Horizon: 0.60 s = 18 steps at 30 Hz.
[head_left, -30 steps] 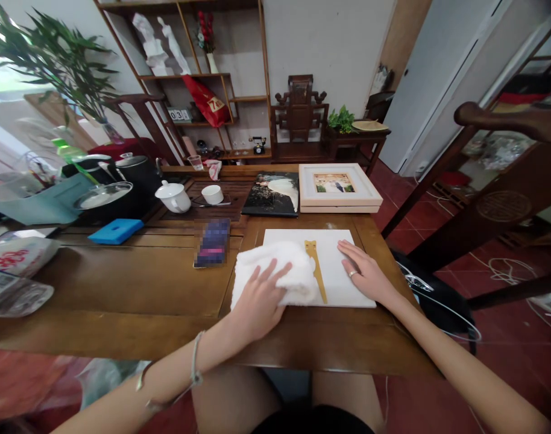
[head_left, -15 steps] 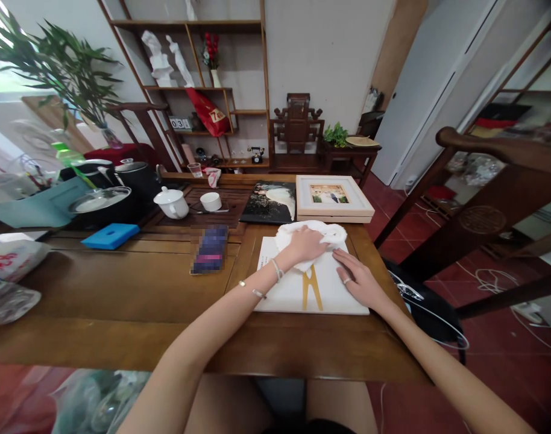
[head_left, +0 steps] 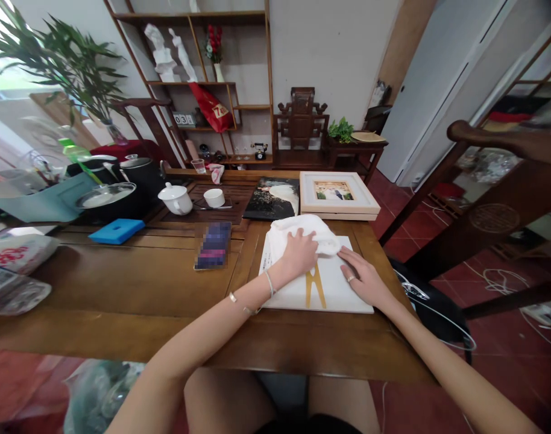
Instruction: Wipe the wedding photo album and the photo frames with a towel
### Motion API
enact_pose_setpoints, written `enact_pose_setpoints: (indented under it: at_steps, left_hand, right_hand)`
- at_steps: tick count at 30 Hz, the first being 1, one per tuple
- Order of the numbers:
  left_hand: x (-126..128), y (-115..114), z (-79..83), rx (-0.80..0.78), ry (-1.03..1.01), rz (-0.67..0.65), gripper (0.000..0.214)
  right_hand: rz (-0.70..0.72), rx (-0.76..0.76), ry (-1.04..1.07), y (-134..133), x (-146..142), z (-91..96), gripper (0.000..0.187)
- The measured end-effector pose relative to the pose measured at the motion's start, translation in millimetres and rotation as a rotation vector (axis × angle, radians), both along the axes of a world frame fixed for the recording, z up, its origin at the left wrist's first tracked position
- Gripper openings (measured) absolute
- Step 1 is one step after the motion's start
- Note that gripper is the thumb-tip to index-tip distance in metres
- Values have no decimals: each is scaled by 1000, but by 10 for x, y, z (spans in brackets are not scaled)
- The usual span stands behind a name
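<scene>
A white board (head_left: 339, 289) with a gold hinged stand (head_left: 314, 286) lies flat on the wooden table (head_left: 135, 289) in front of me. My left hand (head_left: 299, 252) presses a white cloth (head_left: 302, 232) onto the board's far end, fingers closed over the cloth. My right hand (head_left: 365, 278), with a ring, rests flat and open on the board's right side, holding it down.
Behind the board lie a white picture frame (head_left: 336, 193) and a dark photo print (head_left: 274, 198). A phone (head_left: 213, 244) and a blue box (head_left: 116, 230) lie to the left, with a teapot (head_left: 176, 198), cup (head_left: 213, 196), pots and bags. A wooden chair arm (head_left: 506, 141) stands at right.
My left hand swept the cloth from the board's near left corner to its far end, then drew it slightly back and left. My right hand stayed flat on the board.
</scene>
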<state>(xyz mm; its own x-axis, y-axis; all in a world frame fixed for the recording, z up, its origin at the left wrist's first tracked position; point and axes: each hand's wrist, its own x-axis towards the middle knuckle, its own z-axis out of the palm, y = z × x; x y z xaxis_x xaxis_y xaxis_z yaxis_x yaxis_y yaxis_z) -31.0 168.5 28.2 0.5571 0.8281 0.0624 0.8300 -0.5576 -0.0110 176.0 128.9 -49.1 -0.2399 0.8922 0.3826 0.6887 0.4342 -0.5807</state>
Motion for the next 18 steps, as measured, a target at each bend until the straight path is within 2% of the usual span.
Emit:
enact_pose_setpoints:
  at_steps: [3, 8, 11, 14, 18]
  left_hand:
    - [23, -370, -67, 26, 47, -57, 29]
    - [160, -1221, -167, 130, 146, -198, 30]
    - [162, -1523, -188, 103, 119, -256, 28]
    - [137, -1502, -185, 71, 96, -248, 28]
    - [163, -1159, -153, 62, 83, -148, 32]
  right_hand:
    - [42, -1, 19, 8, 22, -4, 45]
    - [68, -49, 45, 13, 68, -1, 44]
    - [59, -68, 46, 7, 69, 7, 42]
    - [58, -76, 51, 7, 70, 2, 42]
    - [86, -40, 59, 21, 98, -43, 46]
